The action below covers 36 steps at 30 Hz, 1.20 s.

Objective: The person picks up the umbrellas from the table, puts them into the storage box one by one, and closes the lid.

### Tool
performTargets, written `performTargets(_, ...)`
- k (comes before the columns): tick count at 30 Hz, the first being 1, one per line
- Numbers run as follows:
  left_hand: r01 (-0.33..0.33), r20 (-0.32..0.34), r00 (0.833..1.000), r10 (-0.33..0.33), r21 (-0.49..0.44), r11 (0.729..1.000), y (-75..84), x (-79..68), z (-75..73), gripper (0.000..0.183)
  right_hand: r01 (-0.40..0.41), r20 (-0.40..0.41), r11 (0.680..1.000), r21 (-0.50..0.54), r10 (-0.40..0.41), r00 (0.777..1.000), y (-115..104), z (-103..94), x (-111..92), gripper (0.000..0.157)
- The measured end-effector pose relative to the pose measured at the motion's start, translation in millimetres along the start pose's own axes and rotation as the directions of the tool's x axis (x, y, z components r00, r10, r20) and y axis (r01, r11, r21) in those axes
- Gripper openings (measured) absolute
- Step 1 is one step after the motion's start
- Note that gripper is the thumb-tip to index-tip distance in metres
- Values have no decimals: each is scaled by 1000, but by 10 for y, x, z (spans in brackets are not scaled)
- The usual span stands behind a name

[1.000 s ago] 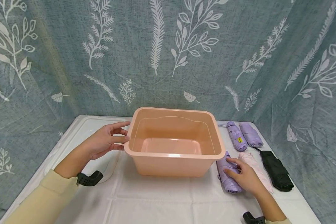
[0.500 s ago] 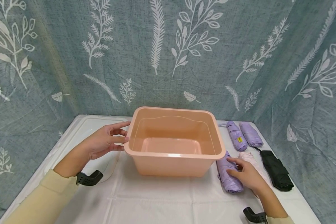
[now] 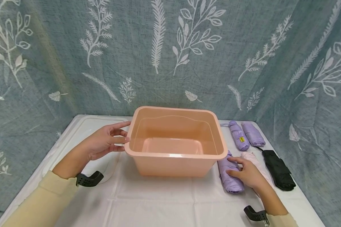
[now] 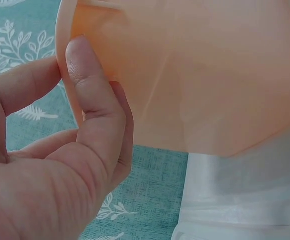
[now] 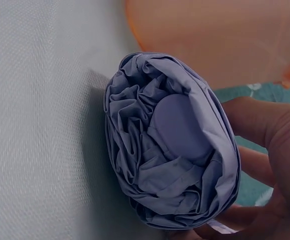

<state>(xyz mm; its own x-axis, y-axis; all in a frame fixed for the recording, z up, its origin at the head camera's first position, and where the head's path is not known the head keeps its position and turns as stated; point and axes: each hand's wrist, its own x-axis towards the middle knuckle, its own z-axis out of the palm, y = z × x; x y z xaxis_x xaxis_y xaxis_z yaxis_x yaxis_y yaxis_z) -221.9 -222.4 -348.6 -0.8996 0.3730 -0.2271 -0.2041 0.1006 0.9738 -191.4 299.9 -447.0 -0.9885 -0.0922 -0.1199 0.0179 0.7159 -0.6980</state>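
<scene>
A peach plastic basin (image 3: pixel 170 165) stands in the middle of the table in the head view. My left hand (image 3: pixel 106 142) holds its left rim, fingertips and thumb bracketing the lip in the left wrist view. To the right of the basin lies a rolled lilac folding umbrella (image 3: pixel 230 176), partly under the overhanging rim. My right hand (image 3: pixel 247 171) grips this umbrella from above, thumb and index finger across its top. The right wrist view shows the umbrella's round handle end (image 5: pixel 180 127) amid gathered fabric, with fingers along its right side and lower edge.
Two more lilac umbrellas, one with a yellow tag (image 3: pixel 239 135) and one plain (image 3: pixel 253 134), lie at the back right. A pale pink umbrella (image 3: pixel 255 160) and a black one (image 3: pixel 278 170) lie right of my hand. A translucent lid (image 3: pixel 91 126) lies at left.
My right hand's thumb and fingers have shifted slightly on the lilac umbrella. The head view has tilted a little. The left hand and basin stay together in place.
</scene>
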Motion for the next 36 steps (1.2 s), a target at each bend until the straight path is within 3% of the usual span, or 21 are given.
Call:
performTargets(17,-36,18,999,36,11,999,-5,-3,-2,83,34,-7,998,57,-33,999,32,25,45,61)
performTargets(36,-14,3,1000,14,8,1000,-8,-2,15,83,88,-28,992,95,-85,996,18,55,32,60)
